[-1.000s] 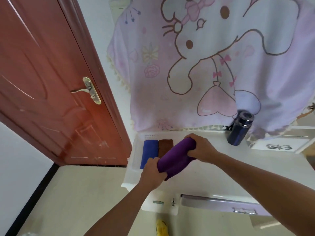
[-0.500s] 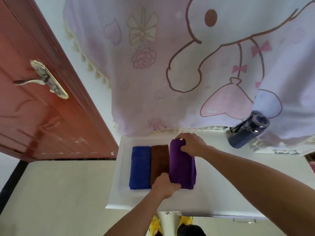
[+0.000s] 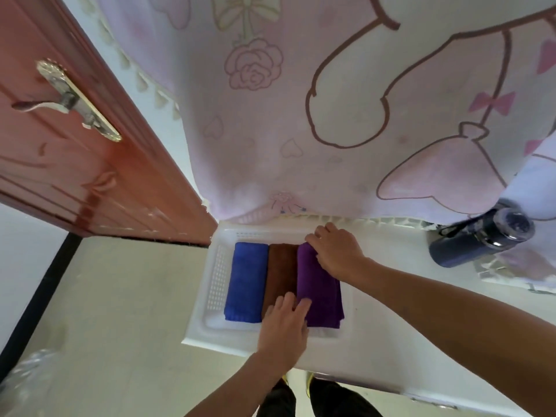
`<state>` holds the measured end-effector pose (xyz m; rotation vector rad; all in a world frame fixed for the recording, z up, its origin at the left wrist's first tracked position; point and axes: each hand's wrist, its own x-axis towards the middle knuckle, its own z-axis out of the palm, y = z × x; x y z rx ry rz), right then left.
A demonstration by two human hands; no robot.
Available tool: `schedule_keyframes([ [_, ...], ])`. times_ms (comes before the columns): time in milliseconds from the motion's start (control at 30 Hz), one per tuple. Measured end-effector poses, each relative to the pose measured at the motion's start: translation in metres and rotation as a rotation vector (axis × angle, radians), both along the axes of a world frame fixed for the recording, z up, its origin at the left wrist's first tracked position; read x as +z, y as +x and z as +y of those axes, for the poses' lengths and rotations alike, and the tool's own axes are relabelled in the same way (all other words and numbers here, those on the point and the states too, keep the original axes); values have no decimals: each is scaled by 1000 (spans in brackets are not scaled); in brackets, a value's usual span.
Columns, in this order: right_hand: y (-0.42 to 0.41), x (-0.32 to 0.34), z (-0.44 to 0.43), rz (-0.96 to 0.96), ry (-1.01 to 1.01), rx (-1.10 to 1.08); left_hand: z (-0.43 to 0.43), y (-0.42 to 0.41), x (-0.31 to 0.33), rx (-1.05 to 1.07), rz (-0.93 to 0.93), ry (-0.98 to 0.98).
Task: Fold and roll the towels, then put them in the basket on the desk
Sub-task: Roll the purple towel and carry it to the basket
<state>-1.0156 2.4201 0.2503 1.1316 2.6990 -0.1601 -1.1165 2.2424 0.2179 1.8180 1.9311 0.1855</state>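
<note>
**Three rolls in the basket, both hands on the purple one**

From my head-cam feed, biggest first:

- Pink cartoon-print cloth (image 3: 331, 115) hangs across 12 to 2 o'clock, its hem reaching the table's back edge.
- Red-brown door (image 3: 90, 176) fills 9 to 11 o'clock.
- Pale floor (image 3: 120, 311) at 7 to 8 o'clock.
- White table (image 3: 397, 248) runs from centre toward 4 o'clock.
- White basket (image 3: 216, 284) sits on the table's left end, just below centre, with perforated walls.
- Three rolled towels lie side by side in it, touching, long axes running 12 to 6: blue towel (image 3: 246, 284) on the 9 o'clock side, brown towel (image 3: 281, 272) in the middle, purple towel (image 3: 319, 293) on the 3 o'clock side.
- Dark blue bottle (image 3: 478, 239) stands on the table at 3 o'clock, well apart from the basket.
- Right hand (image 3: 337, 251) grips the purple towel at its 12 o'clock end, fingers bent over it.
- Left hand (image 3: 282, 326) is flat with fingers straight, fingertips resting on the 6 o'clock ends of the brown and purple towels.
- Brass door handle (image 3: 63, 100) at 10 o'clock.
</note>
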Motion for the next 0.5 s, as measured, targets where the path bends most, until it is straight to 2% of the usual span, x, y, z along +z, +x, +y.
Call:
schedule_keyframes([
  [33,4,0,-1,51,26,46,-4,-1,-2,-104,3,42],
  [100,12,-1,-6,66,-35,122,-7,0,-2,-211,31,-7],
  [233,15,-16,-14,-91,-227,155,-2,3,0,-230,112,-169],
  [500,5,-27,-12,-110,-270,62,8,-3,-4,-309,135,-280],
])
